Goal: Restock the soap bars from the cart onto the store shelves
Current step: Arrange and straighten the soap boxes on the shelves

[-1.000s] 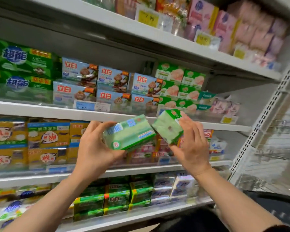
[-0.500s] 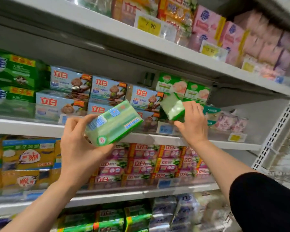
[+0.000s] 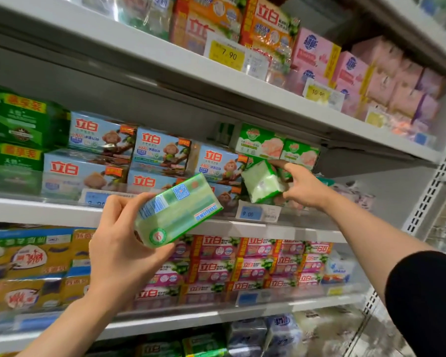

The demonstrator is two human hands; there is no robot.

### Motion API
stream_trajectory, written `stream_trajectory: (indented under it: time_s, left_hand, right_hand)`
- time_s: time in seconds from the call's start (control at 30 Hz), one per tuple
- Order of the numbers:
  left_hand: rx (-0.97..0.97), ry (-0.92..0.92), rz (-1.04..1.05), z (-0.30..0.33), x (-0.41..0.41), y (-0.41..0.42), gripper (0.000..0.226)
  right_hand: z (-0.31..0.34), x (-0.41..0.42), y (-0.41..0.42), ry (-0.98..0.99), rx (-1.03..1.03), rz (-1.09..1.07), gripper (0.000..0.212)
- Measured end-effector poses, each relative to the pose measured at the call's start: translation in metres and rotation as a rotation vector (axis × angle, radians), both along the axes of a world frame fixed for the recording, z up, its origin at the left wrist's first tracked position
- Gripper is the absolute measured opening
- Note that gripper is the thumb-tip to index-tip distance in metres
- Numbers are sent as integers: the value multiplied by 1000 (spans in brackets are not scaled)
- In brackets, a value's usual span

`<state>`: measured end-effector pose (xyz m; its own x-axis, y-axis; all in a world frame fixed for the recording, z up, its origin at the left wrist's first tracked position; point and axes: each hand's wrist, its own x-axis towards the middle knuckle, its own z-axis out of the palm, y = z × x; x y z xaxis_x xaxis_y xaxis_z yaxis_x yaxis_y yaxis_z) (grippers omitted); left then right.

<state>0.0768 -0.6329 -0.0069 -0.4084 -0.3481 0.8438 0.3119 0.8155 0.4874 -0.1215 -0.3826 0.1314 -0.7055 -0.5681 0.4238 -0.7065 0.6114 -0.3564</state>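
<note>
Since half a second before, the right hand (image 3: pixel 303 188) had pushed its green soap pack (image 3: pixel 262 182) further in among the green-and-white packs (image 3: pixel 278 148) at the right end of the middle shelf (image 3: pixel 36 211), while the left hand (image 3: pixel 121 243) stayed low with the second green pack (image 3: pixel 178 210). That right hand now had its index finger stretched over the tilted pack's top edge and the other fingers curled against its side, so it was pinching the pack rather than lying flat on it. The pack sat just above the blue price tag (image 3: pixel 250 213), tipped on a corner, touching the blue monkey-print boxes (image 3: pixel 216 163) to its left. The left hand gripped its pack from below, thumb along the near face, holding it slanted in front of the shelf lip and apart from the stock. Pink packs (image 3: pixel 216 269) filled the shelf beneath.
</note>
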Motion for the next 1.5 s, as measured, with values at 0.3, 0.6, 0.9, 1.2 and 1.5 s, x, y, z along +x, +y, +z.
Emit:
stream_trajectory:
  time_s: [0.3,0.6,0.9,1.2,1.5]
  left_hand:
    - [-25,-20,-10,0,-1,-2,73]
    - [-41,9,-1,-4,-3,-4,70]
    - [46,14,-203,-10,-11,-2,73]
    - [851,-307,-666,-1,-11,32,43]
    - [1073,-633,-732,34,-14,57,43]
  right_hand:
    - [-6,-5,-9,199,134,-283,96]
    - [-33,-16,-6,-37,-118,-246,34]
    - [-56,-2,-10,64,-154,-160,26]
    - [-67,0,3,21,-120,-95,49]
    - [-62,20,21,-34,-368,-17,33]
